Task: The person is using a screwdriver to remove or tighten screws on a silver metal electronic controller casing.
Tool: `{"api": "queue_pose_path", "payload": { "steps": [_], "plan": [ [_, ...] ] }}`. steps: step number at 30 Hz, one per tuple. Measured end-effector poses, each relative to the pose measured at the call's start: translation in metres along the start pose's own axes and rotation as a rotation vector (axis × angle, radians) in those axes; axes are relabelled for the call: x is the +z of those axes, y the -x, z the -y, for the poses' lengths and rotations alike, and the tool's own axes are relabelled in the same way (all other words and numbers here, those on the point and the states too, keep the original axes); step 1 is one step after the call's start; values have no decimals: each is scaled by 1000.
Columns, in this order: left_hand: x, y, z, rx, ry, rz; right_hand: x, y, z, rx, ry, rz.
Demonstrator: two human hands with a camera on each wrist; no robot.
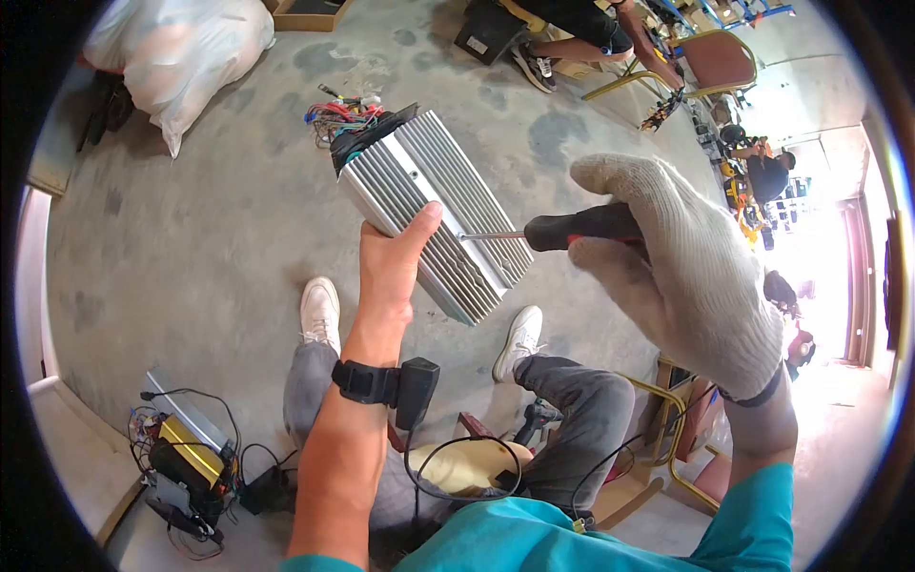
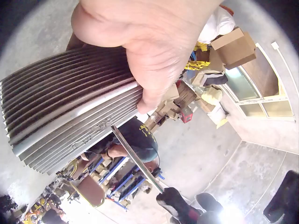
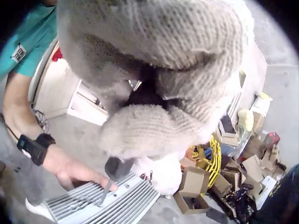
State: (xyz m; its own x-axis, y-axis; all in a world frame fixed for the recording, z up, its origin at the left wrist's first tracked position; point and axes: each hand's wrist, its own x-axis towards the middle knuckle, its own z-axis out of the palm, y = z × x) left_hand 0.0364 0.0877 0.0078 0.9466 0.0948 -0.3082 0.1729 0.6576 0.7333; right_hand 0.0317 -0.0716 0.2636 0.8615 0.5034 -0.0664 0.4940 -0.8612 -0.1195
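A silver, finned metal housing (image 1: 464, 181) is tilted in front of me in the head view, with coloured wires (image 1: 345, 118) bunched at its far end. My bare left hand (image 1: 391, 262) grips it from the side, the thumb lying across the fins. In a knitted glove, my right hand (image 1: 701, 272) holds a screwdriver (image 1: 558, 232) by its black and red handle. The screwdriver's tip meets the flat strip between the fins, close to my left thumb. The left wrist view shows the metal shaft (image 2: 138, 161) reaching the fins' edge.
Beyond the housing lies concrete floor, with a white plastic bag (image 1: 181, 57) at far left. Another gold-coloured electronic unit (image 1: 191, 448) with cables sits at lower left. A person sits near a chair (image 1: 715, 62) at the back. Cardboard boxes (image 3: 192, 183) show in the right wrist view.
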Motion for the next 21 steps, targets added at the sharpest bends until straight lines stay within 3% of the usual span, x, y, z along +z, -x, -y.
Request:
{"api": "queue_pose_path", "payload": {
  "steps": [4, 6, 9, 11, 14, 15, 17, 21],
  "plan": [
    [-4, -4, 4, -21, 10, -3, -9, -1, -5, -104, -21, 15],
    [-5, -5, 6, -26, 32, 8, -8, -2, -5, -170, 131, 48],
    [-4, -3, 5, -37, 19, -10, -8, -3, 0, 26, 88, 108],
    [-3, -4, 4, -45, 20, 0, -8, -4, -1, 12, 38, 80],
    [-2, -3, 3, -16, -48, 3, -5, -5, -12, -227, 72, 90],
    [-1, -3, 3, -15, -51, 8, -6, -5, -8, -223, 72, 85],
    [1, -2, 2, -15, 15, -8, -9, -6, 6, 144, 129, 255],
    [0, -2, 1, -26, -1, 1, -6, 0, -4, 7, 32, 111]
  ]
}}
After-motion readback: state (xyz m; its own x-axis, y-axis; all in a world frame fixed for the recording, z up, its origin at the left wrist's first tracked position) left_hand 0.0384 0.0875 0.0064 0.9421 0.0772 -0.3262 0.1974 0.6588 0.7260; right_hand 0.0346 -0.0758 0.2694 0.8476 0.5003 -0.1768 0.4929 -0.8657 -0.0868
